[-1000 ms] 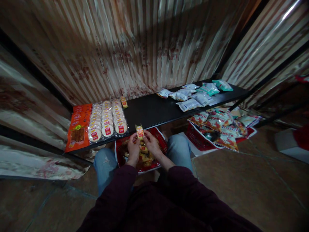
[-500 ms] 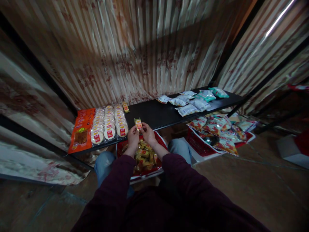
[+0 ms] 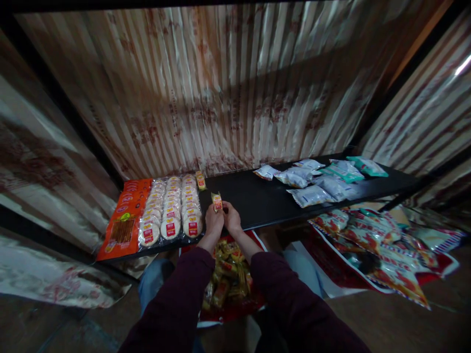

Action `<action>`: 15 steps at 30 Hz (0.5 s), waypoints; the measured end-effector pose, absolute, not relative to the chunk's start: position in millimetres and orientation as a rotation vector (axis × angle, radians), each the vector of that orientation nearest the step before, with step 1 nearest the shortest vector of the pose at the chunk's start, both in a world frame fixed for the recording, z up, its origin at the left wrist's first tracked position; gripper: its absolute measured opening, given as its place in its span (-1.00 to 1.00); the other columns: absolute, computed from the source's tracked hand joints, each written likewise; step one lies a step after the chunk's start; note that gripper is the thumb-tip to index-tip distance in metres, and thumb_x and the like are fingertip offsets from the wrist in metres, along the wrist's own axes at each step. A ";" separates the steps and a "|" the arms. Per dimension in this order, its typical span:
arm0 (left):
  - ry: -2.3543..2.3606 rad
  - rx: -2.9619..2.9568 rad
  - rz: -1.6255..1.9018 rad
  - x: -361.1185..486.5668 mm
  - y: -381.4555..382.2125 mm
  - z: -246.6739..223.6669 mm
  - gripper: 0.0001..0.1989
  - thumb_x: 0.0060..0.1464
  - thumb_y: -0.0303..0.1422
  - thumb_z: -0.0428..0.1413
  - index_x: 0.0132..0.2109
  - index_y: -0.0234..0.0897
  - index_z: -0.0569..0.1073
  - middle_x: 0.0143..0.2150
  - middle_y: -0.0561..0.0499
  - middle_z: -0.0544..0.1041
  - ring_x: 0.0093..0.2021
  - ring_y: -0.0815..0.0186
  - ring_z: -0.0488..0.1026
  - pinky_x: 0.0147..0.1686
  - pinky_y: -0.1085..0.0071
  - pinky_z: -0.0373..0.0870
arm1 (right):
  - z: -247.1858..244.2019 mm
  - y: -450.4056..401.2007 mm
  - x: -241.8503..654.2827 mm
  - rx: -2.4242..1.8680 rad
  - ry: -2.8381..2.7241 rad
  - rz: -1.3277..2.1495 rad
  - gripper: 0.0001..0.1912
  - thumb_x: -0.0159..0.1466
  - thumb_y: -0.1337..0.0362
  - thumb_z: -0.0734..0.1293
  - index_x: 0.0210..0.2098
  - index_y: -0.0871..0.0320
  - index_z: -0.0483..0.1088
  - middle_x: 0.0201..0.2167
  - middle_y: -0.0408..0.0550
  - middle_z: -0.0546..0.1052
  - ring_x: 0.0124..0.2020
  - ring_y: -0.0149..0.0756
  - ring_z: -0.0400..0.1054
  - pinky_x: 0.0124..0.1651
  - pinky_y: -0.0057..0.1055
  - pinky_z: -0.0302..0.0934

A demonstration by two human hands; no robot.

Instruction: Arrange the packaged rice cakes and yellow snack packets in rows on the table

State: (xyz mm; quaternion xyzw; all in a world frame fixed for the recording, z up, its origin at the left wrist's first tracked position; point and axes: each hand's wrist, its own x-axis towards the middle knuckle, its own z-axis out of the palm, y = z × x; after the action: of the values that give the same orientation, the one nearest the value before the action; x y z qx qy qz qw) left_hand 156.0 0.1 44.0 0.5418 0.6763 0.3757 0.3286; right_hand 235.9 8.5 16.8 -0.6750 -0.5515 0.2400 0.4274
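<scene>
A small gold-wrapped snack packet (image 3: 217,201) with a red and white label stands upright between my hands, above the front part of the black shelf (image 3: 253,206). My left hand (image 3: 213,223) is closed on its lower left side. Fingers of my right hand (image 3: 231,219) are curled against its lower right; their tips are partly hidden. One similar gold packet (image 3: 200,180) lies at the back of the shelf, beside rows of round wrapped crackers (image 3: 170,228). Below my forearms, between my knees, a red basket (image 3: 258,241) holds many loose gold packets (image 3: 230,277).
An orange snack bag (image 3: 123,220) lies at the shelf's left end. White packets (image 3: 311,195) and green packets (image 3: 368,166) lie to the right. Lower right, another basket (image 3: 346,267) overflows with red and white bags (image 3: 382,240). A striped, wrinkled sheet (image 3: 235,98) hangs behind.
My hands have moved forward with the gold packet, from over the basket's far edge to over the shelf. The camera view has shifted, so the shelf appears lower and larger.
</scene>
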 end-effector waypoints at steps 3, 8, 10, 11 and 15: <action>1.797 1.404 0.951 157.7 8.8 49.1 -0.77 0.15 -0.40 -0.01 -0.08 -0.25 0.46 -0.07 -0.12 0.56 -0.02 0.22 0.48 -0.06 0.38 0.37 | 19.6 15.5 233.5 -1.693 -1.395 0.604 -0.71 0.18 0.34 0.28 -0.10 0.09 0.44 -0.25 -0.07 0.59 -0.26 -0.26 0.46 -0.14 -0.37 0.31; 1.833 1.399 0.918 156.4 23.3 61.7 -0.75 0.16 -0.40 -0.04 -0.08 -0.32 0.44 -0.05 -0.18 0.54 0.00 0.20 0.47 -0.06 0.37 0.36 | 26.7 28.9 225.6 -1.648 -1.369 0.621 -0.65 0.16 0.39 0.22 -0.08 0.07 0.45 -0.22 -0.10 0.59 -0.22 -0.27 0.46 -0.10 -0.39 0.30; 1.856 1.381 0.908 155.5 28.9 67.0 -0.75 0.16 -0.39 -0.04 -0.07 -0.32 0.44 -0.05 -0.19 0.54 0.02 0.20 0.46 -0.05 0.37 0.36 | 29.6 35.8 222.5 -1.638 -1.361 0.645 -0.63 0.15 0.39 0.21 -0.08 0.08 0.45 -0.21 -0.10 0.58 -0.21 -0.26 0.46 -0.08 -0.39 0.30; 1.870 1.367 0.905 155.1 31.5 69.1 -0.75 0.16 -0.39 -0.04 -0.06 -0.32 0.43 -0.04 -0.19 0.54 0.02 0.19 0.47 -0.05 0.37 0.36 | 30.9 39.5 221.2 -1.629 -1.365 0.652 -0.62 0.15 0.38 0.21 -0.07 0.08 0.45 -0.20 -0.10 0.58 -0.20 -0.25 0.45 -0.07 -0.38 0.29; 1.892 1.313 0.922 154.4 42.2 72.1 -0.73 0.15 -0.43 -0.06 -0.02 -0.33 0.41 -0.03 -0.19 0.53 0.02 0.21 0.47 -0.04 0.38 0.36 | 32.5 55.3 217.9 -1.589 -1.385 0.675 -0.63 0.15 0.36 0.22 -0.07 0.05 0.45 -0.17 -0.12 0.57 -0.16 -0.24 0.43 -0.04 -0.36 0.28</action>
State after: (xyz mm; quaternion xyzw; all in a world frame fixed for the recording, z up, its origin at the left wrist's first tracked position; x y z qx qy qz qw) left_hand 154.4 42.2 72.1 0.5008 0.7214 0.3515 0.3245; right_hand 217.9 55.3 32.5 -0.6420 -0.5594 0.2728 0.4477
